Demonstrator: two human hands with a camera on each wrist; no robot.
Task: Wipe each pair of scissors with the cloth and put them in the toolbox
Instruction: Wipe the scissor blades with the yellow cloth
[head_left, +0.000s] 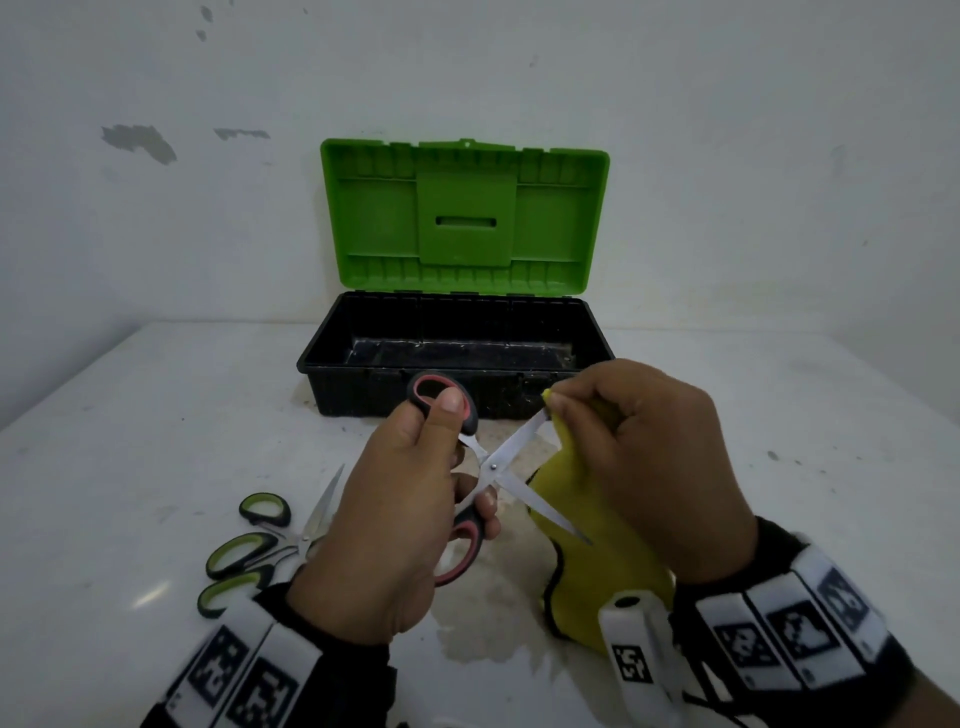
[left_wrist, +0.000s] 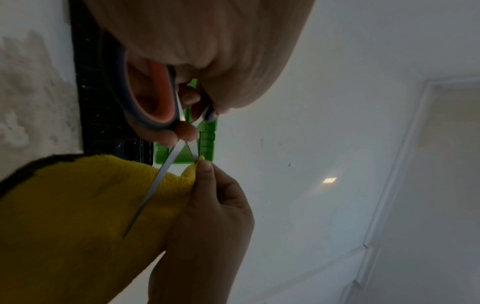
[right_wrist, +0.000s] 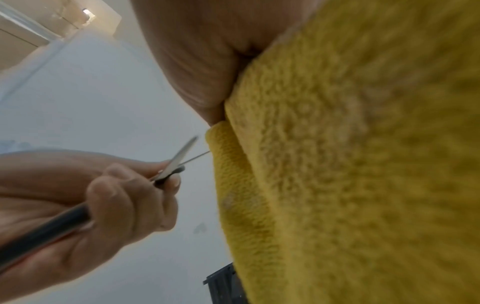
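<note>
At the centre of the head view the left hand (head_left: 395, 499) grips the red-and-black handles of a pair of scissors (head_left: 493, 467), blades spread wide in an X. The right hand (head_left: 649, 467) pinches the yellow cloth (head_left: 587, 545) round the tip of the upper blade. The toolbox (head_left: 457, 358) stands open behind on the worktop (head_left: 156, 415); green-handled scissors (head_left: 260, 540) lie at lower left.
</note>
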